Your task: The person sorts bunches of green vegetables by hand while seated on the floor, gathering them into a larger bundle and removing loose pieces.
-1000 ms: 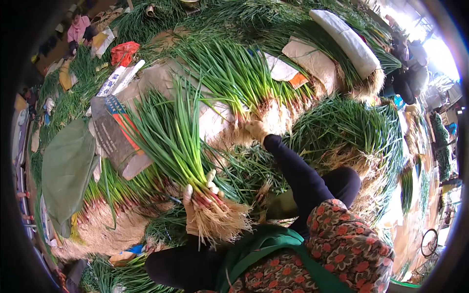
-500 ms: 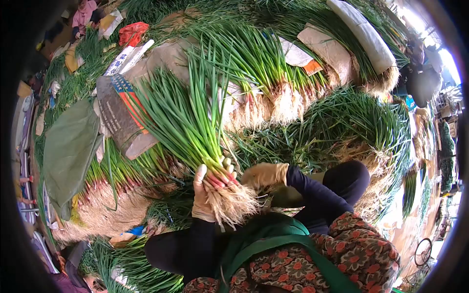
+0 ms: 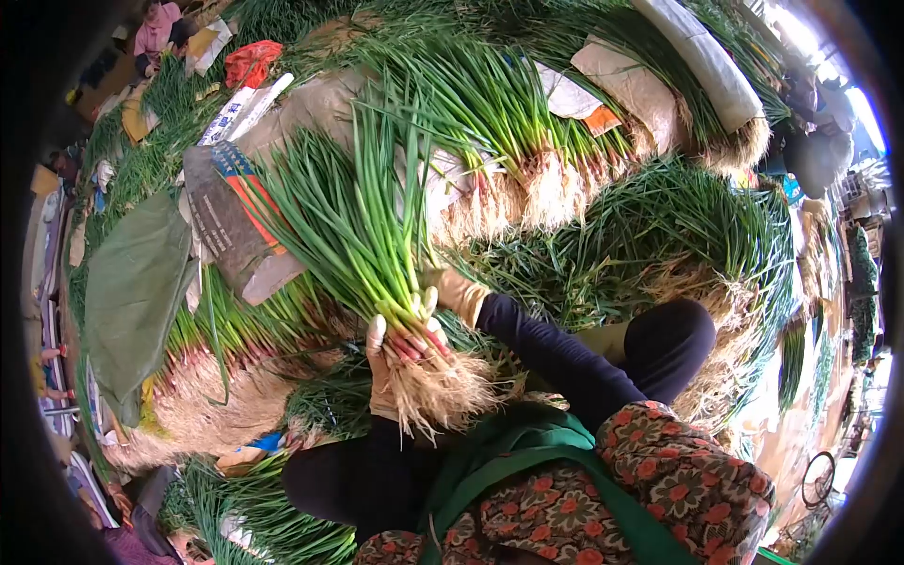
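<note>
My gloved left hand is wrapped round a bunch of green onions just above its pale roots, with the leaves pointing up and away. My gloved right hand is against the right side of the same bunch, a little above the left hand; its fingers are partly hidden behind the stems, and whether they grip cannot be made out. Beyond the hands, a row of green onions lies with its roots toward me. Another row with reddish stems and tan roots is at the left.
A green cloth and a printed grey sack cover onions at the left. A large heap of onions lies at the right. A rolled white sheet is at the upper right. A person in pink is at the far upper left.
My right hand has come back from the far row to the bunch, moving up along its right side in the last half second. My left hand keeps its hold on the bunch.
</note>
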Demonstrator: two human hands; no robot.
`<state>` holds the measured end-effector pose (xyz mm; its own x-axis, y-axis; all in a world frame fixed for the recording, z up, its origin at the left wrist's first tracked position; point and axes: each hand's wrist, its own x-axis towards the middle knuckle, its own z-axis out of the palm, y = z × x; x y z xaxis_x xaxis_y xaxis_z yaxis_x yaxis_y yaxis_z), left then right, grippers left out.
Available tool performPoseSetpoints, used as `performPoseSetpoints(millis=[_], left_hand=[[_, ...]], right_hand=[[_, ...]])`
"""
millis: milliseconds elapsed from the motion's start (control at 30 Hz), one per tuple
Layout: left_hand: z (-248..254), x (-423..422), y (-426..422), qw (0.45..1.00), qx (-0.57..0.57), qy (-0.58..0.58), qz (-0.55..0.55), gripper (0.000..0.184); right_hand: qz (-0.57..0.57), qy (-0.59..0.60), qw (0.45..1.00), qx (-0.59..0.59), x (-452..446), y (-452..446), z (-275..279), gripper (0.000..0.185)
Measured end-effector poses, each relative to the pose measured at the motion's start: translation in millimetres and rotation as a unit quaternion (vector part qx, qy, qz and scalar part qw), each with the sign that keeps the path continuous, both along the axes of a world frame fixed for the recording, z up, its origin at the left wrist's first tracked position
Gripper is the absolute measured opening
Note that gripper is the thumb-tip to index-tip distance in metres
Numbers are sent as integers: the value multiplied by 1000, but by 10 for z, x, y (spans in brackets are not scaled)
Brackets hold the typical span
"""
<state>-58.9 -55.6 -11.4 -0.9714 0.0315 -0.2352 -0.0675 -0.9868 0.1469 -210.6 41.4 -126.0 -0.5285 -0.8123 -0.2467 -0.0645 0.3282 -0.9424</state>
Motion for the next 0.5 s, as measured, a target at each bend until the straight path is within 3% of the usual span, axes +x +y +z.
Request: performPoseSetpoints(millis=[67, 133, 167, 200, 233, 267, 300, 333, 367, 400, 467, 500], left_hand=[[191, -57, 110, 982, 105, 140, 66, 58], [84, -54, 57, 982, 108, 139, 74, 59], [-6, -15, 23, 987, 75, 84, 112, 61], [-97, 23, -12, 988, 39, 25, 146, 63], [119, 3, 10, 991, 52, 68, 103, 64], [239, -22, 30, 990, 66, 114, 58, 65], [244, -35, 13, 993, 54, 106, 8, 70], [180, -32, 17, 995, 53, 85, -4, 74], [168, -51, -42, 993, 85, 61, -52, 73], [160, -61, -54, 996, 45, 44, -62, 70], [133, -50, -37, 998, 6, 31, -61, 66], [115, -30, -18, 998, 6, 36, -48, 65]], right_hand=[[92, -19, 995, 23, 248, 243, -57, 43], [164, -77, 983, 27, 565, 495, -48, 40], [201, -108, 973, 28, 701, 575, -38, 39], [183, -37, 982, 27, 712, 585, -47, 36], [161, 35, 986, 31, 722, 593, -48, 34], [78, 210, 974, 31, 581, 577, -50, 31], [-85, 186, 966, 159, 463, 522, 500, 32], [-207, 150, 957, 138, 360, 525, 508, 29], [-193, 167, 951, 175, 261, 521, 494, 31], [-177, 183, 944, 211, 188, 515, 470, 32], [-46, 235, 935, 260, 201, 496, 396, 33], [-62, 247, 932, 258, 242, 513, 357, 32]])
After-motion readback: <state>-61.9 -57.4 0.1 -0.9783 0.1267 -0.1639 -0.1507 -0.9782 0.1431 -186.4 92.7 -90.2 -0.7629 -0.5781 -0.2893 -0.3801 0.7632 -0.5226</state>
